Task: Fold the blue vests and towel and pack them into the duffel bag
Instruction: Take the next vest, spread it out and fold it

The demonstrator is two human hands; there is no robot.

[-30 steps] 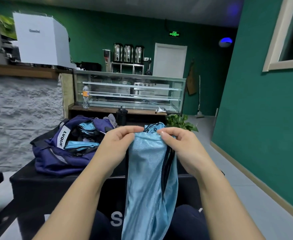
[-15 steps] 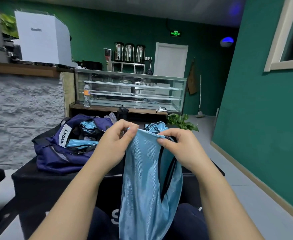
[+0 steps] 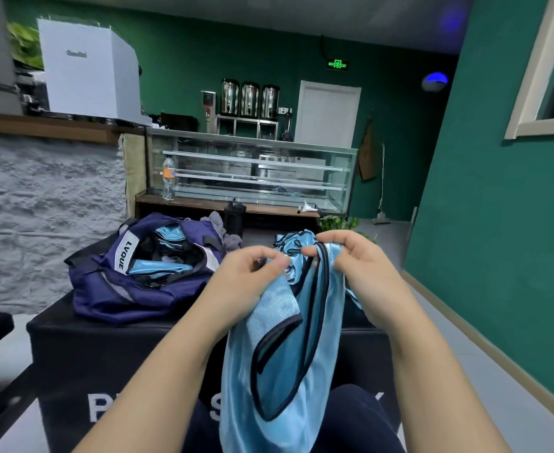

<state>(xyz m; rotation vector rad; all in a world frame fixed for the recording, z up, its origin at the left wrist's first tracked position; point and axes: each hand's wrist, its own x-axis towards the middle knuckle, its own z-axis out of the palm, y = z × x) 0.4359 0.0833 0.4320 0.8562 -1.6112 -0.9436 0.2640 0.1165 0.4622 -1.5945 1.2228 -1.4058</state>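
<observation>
A glass display case [image 3: 252, 171] stands against the green wall, a bottle [image 3: 168, 178] at its left end. Three steel urns [image 3: 250, 99] sit on a shelf behind, beside a white door [image 3: 328, 114] under a lit exit sign [image 3: 337, 64]. A white machine [image 3: 87, 68] tops the stone-faced counter [image 3: 40, 204]. A plant [image 3: 339, 223] shows past the black table [image 3: 105, 348].

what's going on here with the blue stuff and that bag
A person is holding up a light blue vest, pinching its top edge with the left hand and the right hand. It hangs down over their lap, not yet folded. On the black table to the left sits an open navy duffel bag with blue fabric already inside.
</observation>
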